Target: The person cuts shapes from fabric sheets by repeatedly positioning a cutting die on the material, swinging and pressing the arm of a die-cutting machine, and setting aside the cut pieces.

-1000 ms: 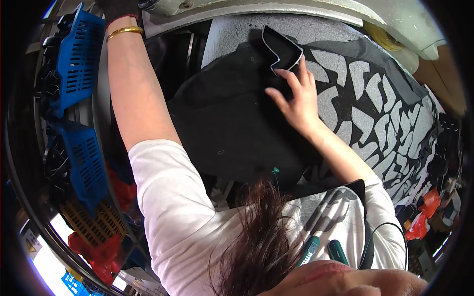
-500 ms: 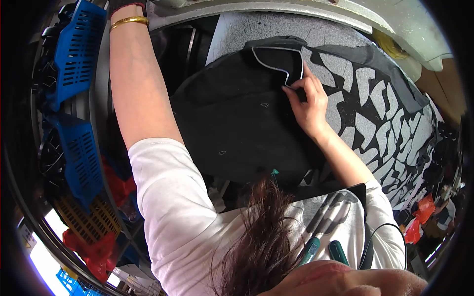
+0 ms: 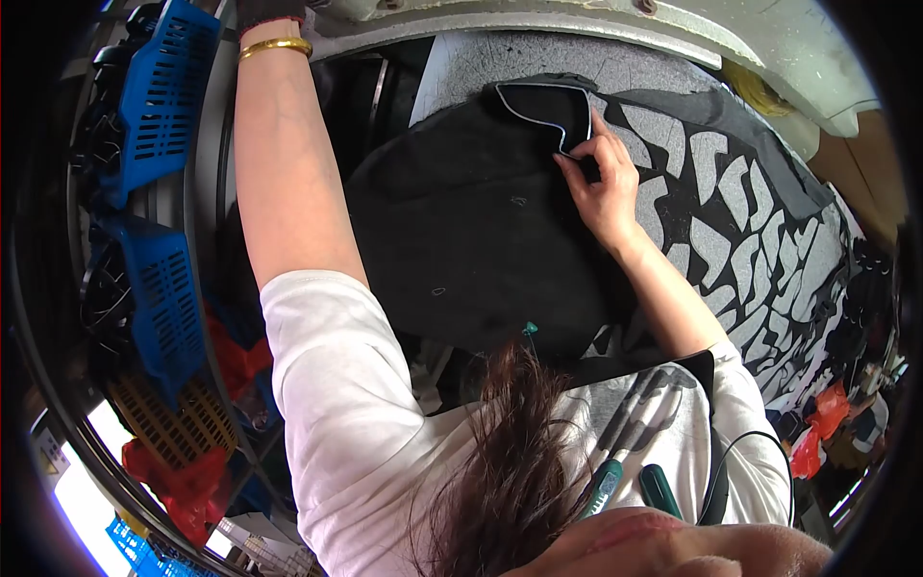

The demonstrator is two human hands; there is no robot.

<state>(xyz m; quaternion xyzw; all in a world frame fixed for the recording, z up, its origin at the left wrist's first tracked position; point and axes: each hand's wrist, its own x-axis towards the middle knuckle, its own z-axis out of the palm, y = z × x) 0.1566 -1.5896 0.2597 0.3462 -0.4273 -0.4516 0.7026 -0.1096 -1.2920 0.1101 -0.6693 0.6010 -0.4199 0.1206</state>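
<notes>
My right hand (image 3: 611, 188) has its thumb and fingers on the lower right edge of a thin metal-edged frame (image 3: 548, 122) with a curved, pointed outline. The frame rests on black material (image 3: 461, 231), and black shows inside its outline. At the upper left, the cuff of my left hand (image 3: 270, 12), in a dark glove with a red edge, meets the top of the view; its fingers are out of sight. Right of the frame, the black sheet has many curved cut-outs, with a grey speckled surface (image 3: 707, 163) showing through them.
A pale machine part (image 3: 538, 21) spans the top. On the left stand blue baskets (image 3: 168, 106) with black items beside them, a yellow basket (image 3: 183, 418) and red bags (image 3: 183, 486). More red plastic (image 3: 827, 412) lies at right.
The frame has turned and come down flatter onto the black material, its outline now facing up. My right hand has moved slightly right and down and closed on its edge. My left arm has shifted right.
</notes>
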